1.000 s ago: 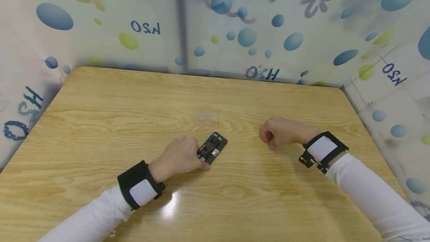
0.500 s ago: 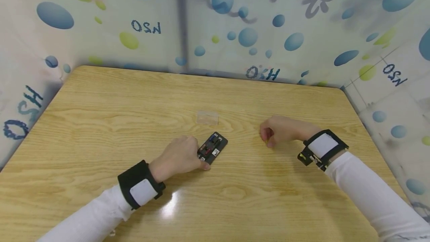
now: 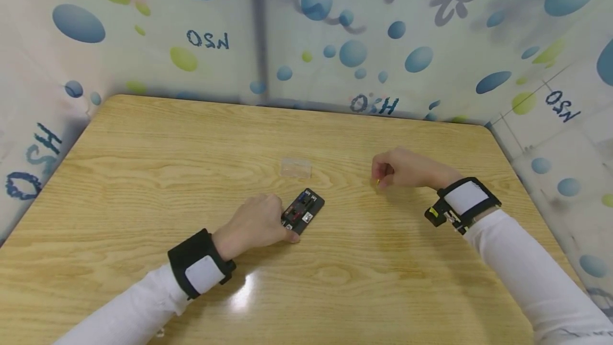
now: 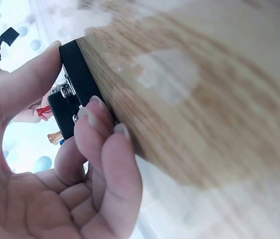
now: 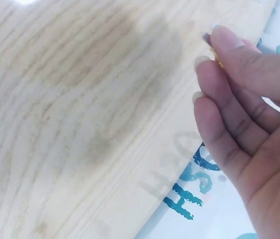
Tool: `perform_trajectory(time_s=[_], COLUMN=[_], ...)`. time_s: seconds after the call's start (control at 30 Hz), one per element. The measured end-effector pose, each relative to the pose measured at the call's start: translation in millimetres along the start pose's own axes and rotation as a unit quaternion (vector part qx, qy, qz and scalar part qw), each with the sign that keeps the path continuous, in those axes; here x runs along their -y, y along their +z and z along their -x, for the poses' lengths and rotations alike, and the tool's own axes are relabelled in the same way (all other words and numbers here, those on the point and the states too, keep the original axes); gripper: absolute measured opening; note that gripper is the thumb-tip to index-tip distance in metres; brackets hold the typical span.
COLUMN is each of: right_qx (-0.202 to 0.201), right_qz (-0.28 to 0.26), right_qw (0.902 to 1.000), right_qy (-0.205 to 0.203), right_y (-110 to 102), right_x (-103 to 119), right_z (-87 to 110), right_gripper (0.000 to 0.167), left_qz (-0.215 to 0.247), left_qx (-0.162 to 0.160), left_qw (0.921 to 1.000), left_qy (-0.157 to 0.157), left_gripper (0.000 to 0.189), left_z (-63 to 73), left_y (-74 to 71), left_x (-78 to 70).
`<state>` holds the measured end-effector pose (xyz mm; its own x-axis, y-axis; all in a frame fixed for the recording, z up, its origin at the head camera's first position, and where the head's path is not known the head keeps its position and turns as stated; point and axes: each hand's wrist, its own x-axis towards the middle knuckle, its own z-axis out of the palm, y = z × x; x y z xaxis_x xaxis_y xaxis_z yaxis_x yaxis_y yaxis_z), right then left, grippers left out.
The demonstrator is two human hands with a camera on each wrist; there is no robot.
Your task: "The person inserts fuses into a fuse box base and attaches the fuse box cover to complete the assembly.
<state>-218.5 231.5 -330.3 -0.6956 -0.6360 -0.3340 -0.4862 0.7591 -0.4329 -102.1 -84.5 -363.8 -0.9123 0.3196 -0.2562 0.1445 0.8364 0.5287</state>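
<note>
- Fingers of the left hand (image 3: 254,223) were curled round the near end of the black fuse block (image 3: 303,211), bracing it on the table (image 3: 143,174); a clear plastic cover (image 3: 295,167) lay just beyond the block.
- Right hand (image 3: 399,169), right of the block and well apart from it, pinched a small yellow piece (image 3: 378,182) between thumb and fingertips.
- Judgement: keeping the block pressed flat and the pinch light would have served best.
- Since a second earlier, the right hand had risen slightly and drawn farther from the near edge; block and left hand had not moved.
</note>
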Motion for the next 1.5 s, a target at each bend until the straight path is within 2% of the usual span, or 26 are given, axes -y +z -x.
perform_trajectory(time_s=[0.3,0.53,0.97,1.27,1.5], right_qx=[-0.033,-0.038,-0.080,-0.142,-0.170], right_qz=[0.005,0.011,0.004,0.002,0.015], right_qw=[0.9993,0.9992,0.9965,0.9878,0.9829], right_qy=[0.016,-0.002,-0.025,-0.064,-0.069], right_y=[-5.9,-7.7,-29.1,-41.1,-47.6], right_x=[0.0,2.9,11.2,22.4,29.3], right_z=[-3.3,-5.6,-0.5,-1.7,-4.0], right_gripper=[0.017,0.009,0.009,0.009,0.013], left_qz=[-0.001,0.002,0.010,0.013,0.016], left_qx=[0.002,0.003,0.009,0.010,0.012], left_qw=[1.0000,1.0000,0.9999,0.9998,0.9998], left_qy=[-0.005,-0.004,-0.006,-0.009,-0.010], left_gripper=[0.046,0.046,0.046,0.045,0.045], left_z=[-0.5,-0.4,0.5,0.7,0.8], left_y=[-0.1,-0.5,-0.5,-0.6,-1.1], left_x=[-0.7,-0.7,-0.8,-0.1,-0.5])
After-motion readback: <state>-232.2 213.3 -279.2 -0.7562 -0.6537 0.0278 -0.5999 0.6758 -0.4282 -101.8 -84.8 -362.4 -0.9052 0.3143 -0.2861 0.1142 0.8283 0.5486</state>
